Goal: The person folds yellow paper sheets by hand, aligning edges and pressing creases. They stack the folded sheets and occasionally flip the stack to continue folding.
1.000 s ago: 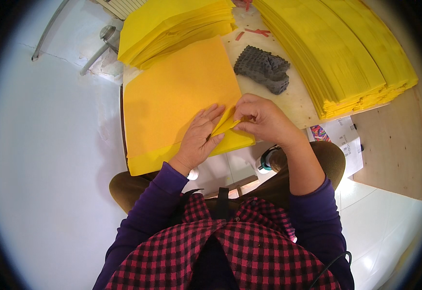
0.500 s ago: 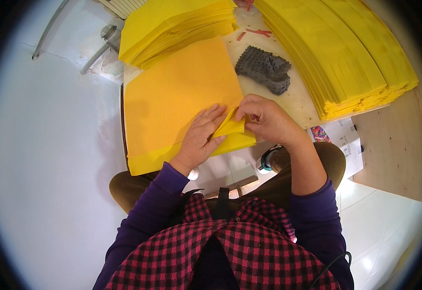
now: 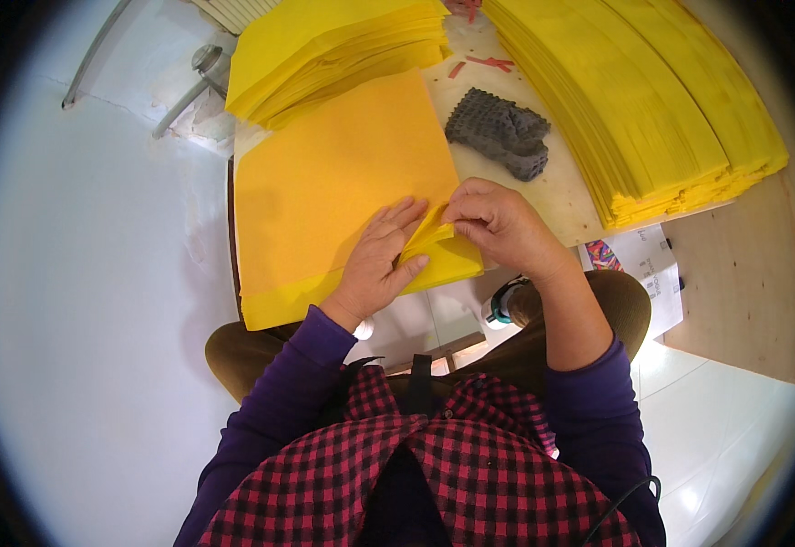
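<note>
An orange-yellow sheet (image 3: 343,164), cloth-like or paper-like, lies over brighter yellow sheets (image 3: 292,305) whose near edge shows below it. My left hand (image 3: 384,260) rests on its near right part, fingers stretched flat and thumb reaching onto the yellow. Between my hands, a yellow corner (image 3: 426,230) is folded up. My right hand (image 3: 497,223) pinches the tip of that corner between thumb and fingers. Exactly how many layers are in the pinch is hidden.
A tall stack of yellow sheets (image 3: 343,46) stands beyond. More long yellow stacks (image 3: 625,109) fill the right of the wooden table (image 3: 566,187). A crumpled grey textured cloth or foam piece (image 3: 497,132) and red strips (image 3: 488,64) lie between. A white wall (image 3: 97,273) is on the left.
My right hand has shifted slightly left and drawn the pinched corner further over toward my left hand. My left hand has stayed in place.
</note>
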The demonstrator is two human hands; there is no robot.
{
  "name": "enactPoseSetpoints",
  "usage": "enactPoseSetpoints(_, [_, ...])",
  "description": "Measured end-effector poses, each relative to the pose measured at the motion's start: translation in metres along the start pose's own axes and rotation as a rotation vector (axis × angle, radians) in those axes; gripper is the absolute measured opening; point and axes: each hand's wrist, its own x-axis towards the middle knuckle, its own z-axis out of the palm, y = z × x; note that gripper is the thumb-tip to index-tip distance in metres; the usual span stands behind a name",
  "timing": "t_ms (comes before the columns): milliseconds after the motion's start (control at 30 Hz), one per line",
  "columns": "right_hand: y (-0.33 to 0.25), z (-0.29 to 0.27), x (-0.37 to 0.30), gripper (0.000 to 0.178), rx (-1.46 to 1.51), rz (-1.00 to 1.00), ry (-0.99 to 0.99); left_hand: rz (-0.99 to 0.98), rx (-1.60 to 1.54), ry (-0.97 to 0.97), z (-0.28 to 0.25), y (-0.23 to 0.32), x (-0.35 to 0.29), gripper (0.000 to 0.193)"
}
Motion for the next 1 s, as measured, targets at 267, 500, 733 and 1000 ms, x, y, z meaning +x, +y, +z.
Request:
enactPoseSetpoints(267, [0.0000, 0.0017, 0.0012, 0.007, 0.006, -0.025, 0.044, -0.004, -0.023, 0.008, 0.0000, -0.0006, -0.0011, 0.046])
enactPoseSetpoints(500, [0.0006, 0.0017, 0.0002, 0.009, 0.039, -0.006, 0.028, -0.009, -0.004, -0.001, 0.0001, -0.0007, -0.0018, 0.049])
enactPoseSetpoints(733, [0.0002, 0.0008, -0.0008, 0.013, 0.060, 0.005, 0.019, -0.009, -0.009, -0.013, 0.0000, -0.0016, -0.0021, 0.053])
enactPoseSetpoints(1000, [0.0018, 0.0005, -0.0009, 0.014, 0.077, 0.027, 0.004, -0.011, -0.022, -0.022, -0.0004, -0.0021, -0.0018, 0.053])
